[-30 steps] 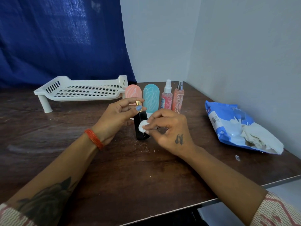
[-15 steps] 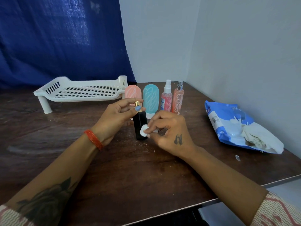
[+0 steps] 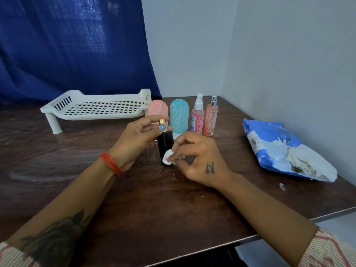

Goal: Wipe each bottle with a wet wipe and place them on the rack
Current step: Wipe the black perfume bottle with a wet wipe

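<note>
A: Pinching the gold cap of the black bottle (image 3: 164, 146), the left hand (image 3: 134, 140) steadies it between thumb and fingertips. The right hand (image 3: 198, 158) grips a small white wad of wet wipe (image 3: 167, 160) in its fingertips and presses it against the bottle's lower front face.

B: Change over the last second?

A: The wad sits lower on the bottle than it did a second ago; it was near mid-height, now it is close to the base. The left hand's hold on the cap looks the same. My reading: a downward wiping stroke is nearly spent, so this bottle is close to done but not yet ready for the rack (image 3: 96, 107).

B: Orientation?

A: Upright, long axis vertical, cap up, base on or just at the table (image 3: 173, 218); the hands hide the contact. It stands near the middle of the table, just in front of the pink bottle (image 3: 157, 110) and teal bottle (image 3: 179, 116).

B: Further out?

A: Two spray bottles (image 3: 204, 116) stand beside those, all upright and waiting. The rack holds nothing, back left. The wipes pack (image 3: 279, 147) lies open at right.
</note>
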Motion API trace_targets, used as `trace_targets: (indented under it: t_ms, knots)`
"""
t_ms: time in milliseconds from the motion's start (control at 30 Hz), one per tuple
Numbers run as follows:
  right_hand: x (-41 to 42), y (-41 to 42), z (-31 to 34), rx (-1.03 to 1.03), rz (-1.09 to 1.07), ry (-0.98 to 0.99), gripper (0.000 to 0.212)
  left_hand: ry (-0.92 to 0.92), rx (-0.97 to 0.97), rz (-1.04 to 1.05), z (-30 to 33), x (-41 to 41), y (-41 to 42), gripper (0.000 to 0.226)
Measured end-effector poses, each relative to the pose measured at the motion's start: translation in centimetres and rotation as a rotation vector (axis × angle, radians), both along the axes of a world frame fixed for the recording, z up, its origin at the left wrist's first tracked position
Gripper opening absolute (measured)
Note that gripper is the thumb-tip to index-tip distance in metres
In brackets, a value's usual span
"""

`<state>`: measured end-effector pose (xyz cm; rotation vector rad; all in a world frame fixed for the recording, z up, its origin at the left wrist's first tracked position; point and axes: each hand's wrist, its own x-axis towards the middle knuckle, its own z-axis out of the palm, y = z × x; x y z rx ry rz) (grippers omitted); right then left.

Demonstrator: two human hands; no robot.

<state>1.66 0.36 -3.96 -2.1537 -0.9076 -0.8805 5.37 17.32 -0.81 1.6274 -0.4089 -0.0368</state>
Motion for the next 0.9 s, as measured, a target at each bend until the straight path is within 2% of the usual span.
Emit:
trace_targets:
  t_ms: [300,433,600,767,900]
  knots:
    - [0.1,-0.5,-0.2,-0.115,-0.164,0.024,0.015,0.025,-0.002,-0.014,0.1,-0.1,0.0,0.028]
    - [0.5,-0.6,-0.2,0.035,-0.278,-0.043,0.016,0.045,-0.016,-0.04,0.0,-0.1,0.0,0.028]
    - [0.7,-0.7,0.3,0.217,-0.317,-0.087,0.013,0.015,-0.013,-0.058,0.0,-0.2,-0.4,0.026]
    - [0.8,-0.3,0.1,0.172,-0.243,-0.159,0.017,-0.032,0.0,-0.119,0.0,-0.4,-0.4,0.028]
    - [1.0,-0.5,-0.1,0.174,-0.222,-0.143,0.017,-0.044,0.039,-0.144,0.2,-0.5,-0.3,0.027]
